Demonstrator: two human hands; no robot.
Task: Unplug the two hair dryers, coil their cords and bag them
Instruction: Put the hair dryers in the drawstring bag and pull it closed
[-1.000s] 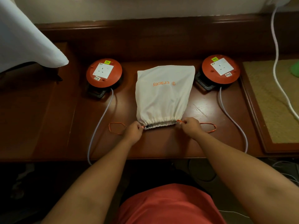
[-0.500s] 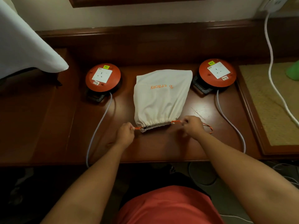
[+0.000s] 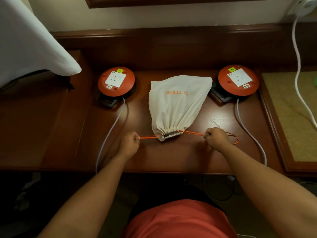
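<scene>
Cream cloth bag (image 3: 176,107) lying flat on the bench (image 3: 171,157), bulging, with orange lettering upside down to the viewer. Its mouth, facing the near edge, is gathered almost shut. Orange drawstring (image 3: 149,137) runs taut from both sides of the mouth, left and right; a slack loop lies on the bench at the right end. Hair dryers not visible.

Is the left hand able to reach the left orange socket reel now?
Probably yes, but not at once: the left hand grips the orange drawstring; bare desk lies before the left reel.
</scene>
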